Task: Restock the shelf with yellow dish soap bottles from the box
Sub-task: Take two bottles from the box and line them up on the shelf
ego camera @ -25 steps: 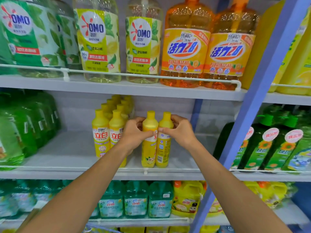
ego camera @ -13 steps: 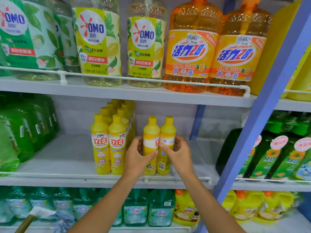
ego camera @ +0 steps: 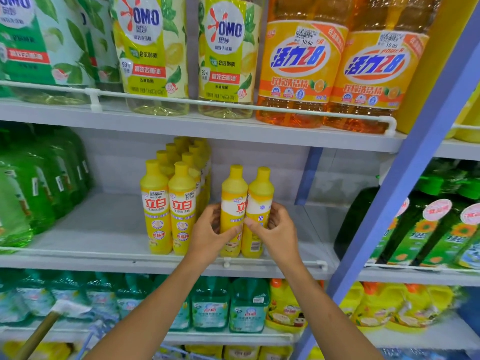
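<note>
Right of the stocked yellow row (ego camera: 168, 206), your left hand (ego camera: 207, 236) clamps the first soap bottle (ego camera: 233, 190), thumb across its front, fingers behind. The second soap bottle (ego camera: 260, 196) touches it, gripped likewise by your right hand (ego camera: 281, 233). Both stand upright at the shelf (ego camera: 104, 227) front edge.

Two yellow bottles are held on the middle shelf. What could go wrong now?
1. The left hand, gripping the left bottle, sits beside the standing yellow row; withdrawing could knock it.
2. The right bottle, in the right hand, shows its barcode side and may end up misfaced.
3. Both are tall, narrow and close to the front rail; a careless release might tip them.
</note>
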A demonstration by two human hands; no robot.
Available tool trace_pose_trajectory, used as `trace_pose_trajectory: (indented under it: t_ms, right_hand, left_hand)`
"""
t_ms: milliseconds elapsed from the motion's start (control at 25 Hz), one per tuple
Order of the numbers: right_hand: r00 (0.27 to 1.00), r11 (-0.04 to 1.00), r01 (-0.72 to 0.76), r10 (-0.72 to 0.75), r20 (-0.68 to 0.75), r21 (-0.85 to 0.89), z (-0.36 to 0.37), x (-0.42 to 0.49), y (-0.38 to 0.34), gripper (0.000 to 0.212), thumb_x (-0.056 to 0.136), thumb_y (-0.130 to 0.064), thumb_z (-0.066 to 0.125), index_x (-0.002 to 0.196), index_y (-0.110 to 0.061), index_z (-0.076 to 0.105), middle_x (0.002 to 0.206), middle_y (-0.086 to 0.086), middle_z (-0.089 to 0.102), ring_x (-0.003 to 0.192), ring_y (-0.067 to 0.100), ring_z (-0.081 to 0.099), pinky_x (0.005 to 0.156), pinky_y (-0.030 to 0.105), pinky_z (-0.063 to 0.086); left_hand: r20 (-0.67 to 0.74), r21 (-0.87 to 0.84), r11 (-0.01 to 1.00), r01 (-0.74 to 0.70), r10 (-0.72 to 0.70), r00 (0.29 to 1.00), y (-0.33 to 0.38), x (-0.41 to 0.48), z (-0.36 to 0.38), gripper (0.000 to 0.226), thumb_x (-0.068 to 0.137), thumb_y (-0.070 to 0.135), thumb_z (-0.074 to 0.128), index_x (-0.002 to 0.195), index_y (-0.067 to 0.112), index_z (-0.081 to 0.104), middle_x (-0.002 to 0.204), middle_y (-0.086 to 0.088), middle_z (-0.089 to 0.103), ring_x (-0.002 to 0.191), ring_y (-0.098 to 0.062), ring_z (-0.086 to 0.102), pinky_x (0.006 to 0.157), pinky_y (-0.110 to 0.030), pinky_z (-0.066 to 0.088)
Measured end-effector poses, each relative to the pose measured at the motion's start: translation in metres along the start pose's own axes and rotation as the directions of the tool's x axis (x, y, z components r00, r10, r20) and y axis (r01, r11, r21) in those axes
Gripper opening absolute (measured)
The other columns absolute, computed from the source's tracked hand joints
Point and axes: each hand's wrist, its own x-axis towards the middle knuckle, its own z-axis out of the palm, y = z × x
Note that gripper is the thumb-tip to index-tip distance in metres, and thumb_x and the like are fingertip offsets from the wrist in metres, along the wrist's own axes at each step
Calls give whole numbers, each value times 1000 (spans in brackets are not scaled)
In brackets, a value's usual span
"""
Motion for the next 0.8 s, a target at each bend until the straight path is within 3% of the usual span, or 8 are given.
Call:
trace_pose_trajectory:
  t_ms: [120,280,440,520,680,800]
  right_hand:
    - [1000,999,3,-3,16,-48,-2,4,0,54,75,-18,89,122,-21,63,113,-8,74,104,7,72,86,24,58]
    - [974,999,-23,29,225,-31,-19,12,-2,59,85,-9,79,138,-12,53,127,-2,71,118,16,68,96,27,55]
    - [996,997,-18,25,86,-81,-5,3,-1,70,73,-26,91,132,-17,55,122,-6,72,111,8,70,93,27,58]
    - [999,997,-7,10,33,-80,1,2,1,65,72,-22,91,128,-16,59,119,-6,73,107,7,71,89,25,58]
    - [984,999,-22,30,177,-48,-10,10,-4,55,83,-8,81,131,-16,57,123,-5,71,112,8,69,96,29,57]
    - [996,993,-19,30,89,-120,-6,-1,4,64,76,-22,89,132,-21,56,121,-10,71,109,1,69,92,21,56]
  left_hand:
    - [4,43,999,-16,16,1000,-3,1,-3,61,75,19,88,129,16,59,116,7,72,104,-3,69,86,-24,59]
    - [48,78,997,-27,23,999,-5,1,-8,62,80,21,84,136,19,56,122,8,70,109,-3,67,90,-25,58]
    - [-18,111,994,-2,4,1000,-7,-1,-3,67,75,24,89,131,24,52,120,13,67,107,7,64,88,-21,56]
    - [-67,129,992,-3,12,998,-12,-2,1,67,69,23,92,126,22,56,115,11,70,102,5,66,86,-23,58]
    - [-91,167,986,-3,18,996,-14,4,1,59,73,21,90,124,23,60,112,7,71,102,-4,68,89,-32,59]
    - [-97,194,981,4,16,995,-19,4,3,61,73,23,90,126,23,59,113,9,71,101,0,66,88,-27,58]
